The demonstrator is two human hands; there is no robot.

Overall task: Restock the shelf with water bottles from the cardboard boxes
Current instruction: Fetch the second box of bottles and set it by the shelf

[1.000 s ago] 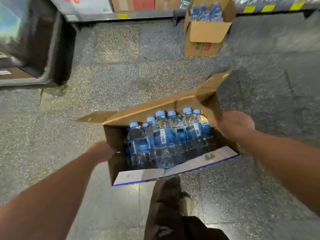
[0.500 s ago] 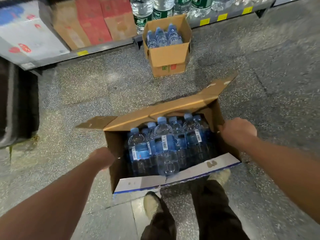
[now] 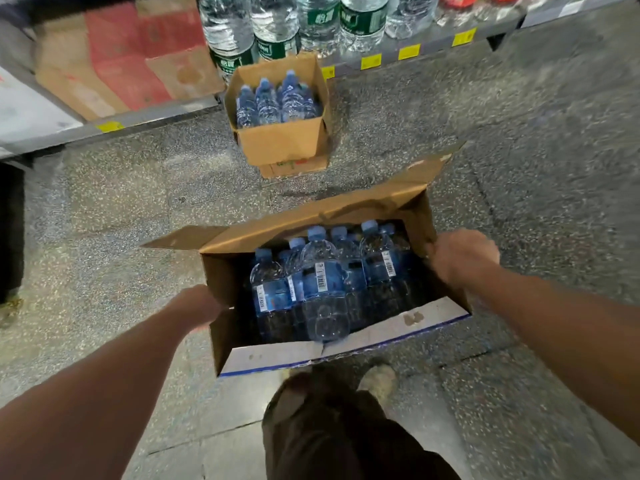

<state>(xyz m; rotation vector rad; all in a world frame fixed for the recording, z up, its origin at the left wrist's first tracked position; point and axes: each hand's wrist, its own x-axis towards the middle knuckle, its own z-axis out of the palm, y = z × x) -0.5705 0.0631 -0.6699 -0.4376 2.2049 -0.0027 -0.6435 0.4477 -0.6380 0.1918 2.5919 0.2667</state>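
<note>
I carry an open cardboard box (image 3: 225,289) off the floor in front of me. It holds several water bottles (image 3: 322,282) with blue caps and blue labels, one lying tilted on top. My left hand (image 3: 199,303) grips the box's left wall. My right hand (image 3: 462,254) grips its right wall. A second open cardboard box (image 3: 284,142) with several blue bottles stands on the floor ahead, against the low shelf (image 3: 415,58). Large clear bottles with green labels (image 3: 277,26) stand on that shelf.
Red and brown cartons (image 3: 128,60) fill the shelf's left part, with a white carton (image 3: 24,109) further left. Yellow price tags line the shelf edge. The floor is grey speckled stone. My legs and a shoe (image 3: 377,381) show below the box.
I have walked toward the shelf with the box in both hands. The floor box and the shelf have come closer and moved down in the view.
</note>
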